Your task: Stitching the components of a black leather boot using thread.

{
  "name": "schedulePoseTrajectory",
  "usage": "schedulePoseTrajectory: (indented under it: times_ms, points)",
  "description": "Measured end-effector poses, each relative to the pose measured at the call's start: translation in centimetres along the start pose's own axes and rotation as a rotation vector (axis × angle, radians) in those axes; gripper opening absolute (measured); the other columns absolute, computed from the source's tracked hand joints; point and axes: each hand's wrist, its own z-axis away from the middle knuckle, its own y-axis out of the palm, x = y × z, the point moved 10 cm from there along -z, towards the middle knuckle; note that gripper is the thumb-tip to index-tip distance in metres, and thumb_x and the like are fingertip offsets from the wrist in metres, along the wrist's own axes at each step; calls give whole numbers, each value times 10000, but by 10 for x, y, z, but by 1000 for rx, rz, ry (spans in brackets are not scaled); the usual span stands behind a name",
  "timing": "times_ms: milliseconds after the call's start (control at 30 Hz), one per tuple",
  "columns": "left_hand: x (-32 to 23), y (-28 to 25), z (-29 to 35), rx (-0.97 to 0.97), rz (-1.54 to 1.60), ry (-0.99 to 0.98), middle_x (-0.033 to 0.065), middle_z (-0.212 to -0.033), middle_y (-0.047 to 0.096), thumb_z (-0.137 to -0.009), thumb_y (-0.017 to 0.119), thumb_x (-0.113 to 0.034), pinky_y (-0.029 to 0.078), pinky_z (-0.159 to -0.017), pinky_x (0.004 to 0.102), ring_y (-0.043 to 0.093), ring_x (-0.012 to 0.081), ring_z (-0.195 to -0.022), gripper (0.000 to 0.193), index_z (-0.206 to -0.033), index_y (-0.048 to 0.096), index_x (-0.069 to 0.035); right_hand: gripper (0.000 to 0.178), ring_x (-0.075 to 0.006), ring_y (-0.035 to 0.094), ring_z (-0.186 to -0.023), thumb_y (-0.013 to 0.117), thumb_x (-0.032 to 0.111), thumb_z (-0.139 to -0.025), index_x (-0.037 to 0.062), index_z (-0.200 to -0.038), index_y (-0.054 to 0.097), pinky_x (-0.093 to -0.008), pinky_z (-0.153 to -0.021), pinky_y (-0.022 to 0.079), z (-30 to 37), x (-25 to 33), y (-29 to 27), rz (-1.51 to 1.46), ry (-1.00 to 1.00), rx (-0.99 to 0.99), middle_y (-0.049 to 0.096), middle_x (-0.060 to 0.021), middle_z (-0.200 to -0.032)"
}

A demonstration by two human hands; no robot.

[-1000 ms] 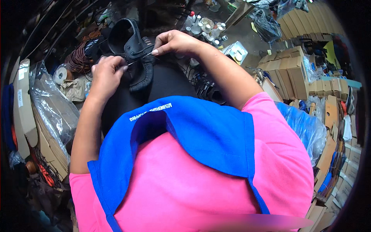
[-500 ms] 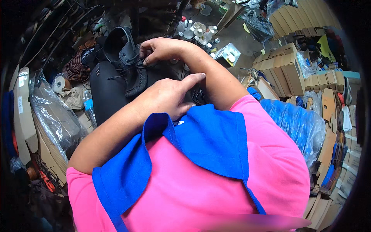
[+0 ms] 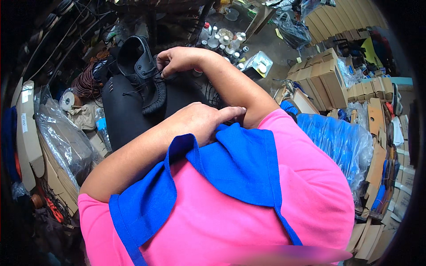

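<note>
A black lace-up shoe (image 3: 153, 97) with a high padded collar and coarse stitching round its toe lies on my dark-clad lap. At its laced side is my right hand (image 3: 179, 60), thumb and fingers curled together in a pinch; what they hold is too small to make out. My left hand (image 3: 206, 117) is crossed over in front of my chest, palm down. Its index finger stretches out to the inside of my right elbow, while the other fingers are mostly hidden. Thin dark cord ends (image 3: 129, 93) stick out beside the shoe.
Plastic-wrapped board (image 3: 66, 137) and a white spool (image 3: 67, 100) are at left, near coiled brown cord (image 3: 86, 80). Several bottles (image 3: 226, 41) and a metal can (image 3: 258, 64) stand on the floor ahead. Cardboard boxes (image 3: 321, 80) and a blue plastic-wrapped bundle (image 3: 333, 137) are at right.
My left hand has moved right, its index finger sliding from my right forearm to the elbow. My right hand stays by the shoe, its fingers slightly lower and more curled.
</note>
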Motion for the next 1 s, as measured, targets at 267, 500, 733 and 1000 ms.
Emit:
schedulePoseTrajectory:
  times_ms: [267, 500, 733, 1000]
  points:
    - [9, -4, 5, 15, -22, -53, 163, -763, 618, -697, 612, -56, 487, -646, 409, 612, 350, -700, 484, -1176, 555, -99, 251, -129, 525, -801, 702, 171, -700, 59, -899, 599, -282, -728, 417, -5, 0, 1, -16, 11, 10, 602, -27, -818]
    - [111, -116, 112, -737, -133, -405, 96, -848, 623, -755, 630, -60, 470, -743, 292, 600, 166, -810, 171, -915, 646, -2, 265, -149, 558, -869, 735, 250, -751, 54, -916, 669, -289, -789, 445, 25, -8, -4, -203, -160, -48, 600, -61, -913]
    - [135, -124, 128, -786, -474, -452, 90, -905, 648, -753, 663, -188, 436, -797, 384, 578, 268, -903, 175, -898, 692, -94, 174, -131, 531, -915, 711, 190, -788, 46, -878, 676, -269, -788, 445, 37, -13, -1, -190, -221, -183, 536, -34, -949]
    - [70, -124, 100, -824, -627, -151, 55, -776, 575, -720, 644, -105, 413, -683, 367, 562, 234, -774, 162, -881, 647, -92, 194, -163, 584, -812, 562, 29, -721, 29, -908, 615, -306, -714, 483, 57, -45, -50, 16, -2, -696, 549, -85, -936]
